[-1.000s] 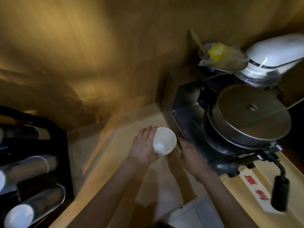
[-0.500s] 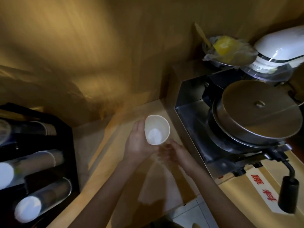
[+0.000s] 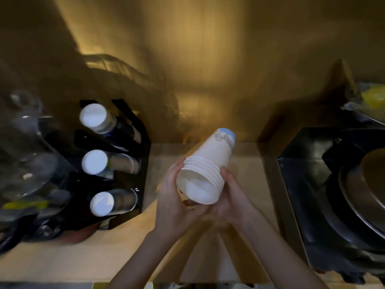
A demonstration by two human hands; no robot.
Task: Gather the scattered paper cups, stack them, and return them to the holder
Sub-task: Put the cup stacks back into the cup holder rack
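Both hands are on a stack of paper cups (image 3: 205,170), held above the tabletop (image 3: 62,263) near its middle. The left hand (image 3: 175,197) is curled around the left side of the stack at the rims, fingers wrapped partly under it. The right hand (image 3: 231,195) cups the right side and underside, fingers closed against the lowest rims. The stack lies tilted, mouth toward the camera, base pointing away toward the back wall (image 3: 208,69). Several nested rims show at the mouth end; the exact count cannot be read.

The black holder (image 3: 143,155) stands to the left, well apart from the stack. Three tubes in it each show a white round end facing outward, so all three visible slots appear occupied. Whether a free slot exists is not clear from this view.

No loose cups are visible on the tabletop; gathering and stacking appear finished, with the return to the holder outstanding.

Risks noted:
- The grip bears only on the rim end. If pressure is uneven, the thin paper rims may crush or the outer cups may slide off the far end.
- The stack is tilted; a quick swing left could let nested cups separate.
- Entering a tube at an angle may snag the rims on the holder's edge.
- A dark metal appliance (image 3: 333,195) sits close on the right; the right elbow could strike it.
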